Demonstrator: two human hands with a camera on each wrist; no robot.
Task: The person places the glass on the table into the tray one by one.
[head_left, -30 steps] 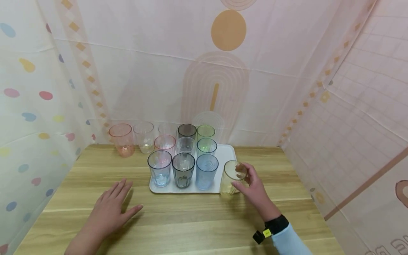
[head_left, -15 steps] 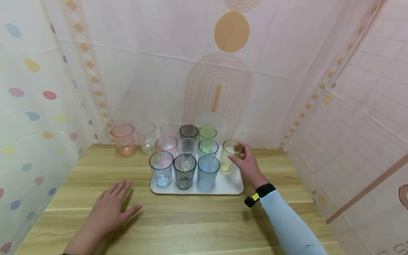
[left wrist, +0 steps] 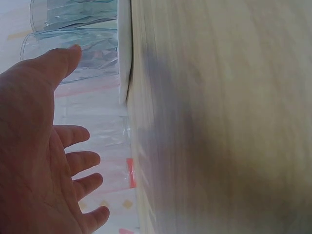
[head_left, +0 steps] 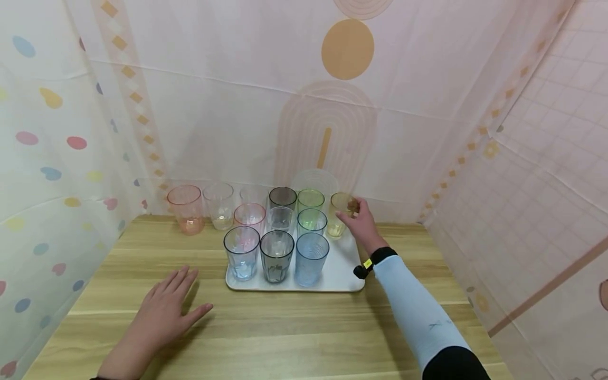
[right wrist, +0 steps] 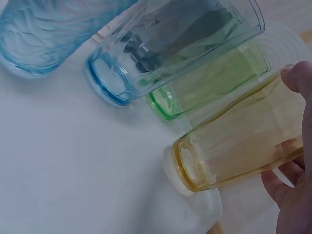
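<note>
My right hand (head_left: 355, 212) grips a yellow clear cup (head_left: 338, 215) near its rim, upright at the back right corner of the white tray (head_left: 339, 274). In the right wrist view the yellow cup (right wrist: 239, 148) has its base at the tray (right wrist: 68, 175) corner, beside a green cup (right wrist: 214, 87), with my fingers (right wrist: 296, 78) curled round its upper part. Several coloured cups stand in rows on the tray, with a blue cup (head_left: 311, 257) at the front. My left hand (head_left: 166, 311) lies flat on the wooden table (head_left: 294, 338), fingers spread, holding nothing.
An orange cup (head_left: 184, 208) and a clear cup (head_left: 218, 205) stand on the table left of the tray, by the back wall. Fabric walls close in the table on three sides. The left wrist view shows my palm (left wrist: 39, 161) and the tray edge (left wrist: 124, 48).
My right hand has carried the yellow cup from the table in front of the tray's right corner up and back to the tray's back right corner. The left hand has stayed still.
</note>
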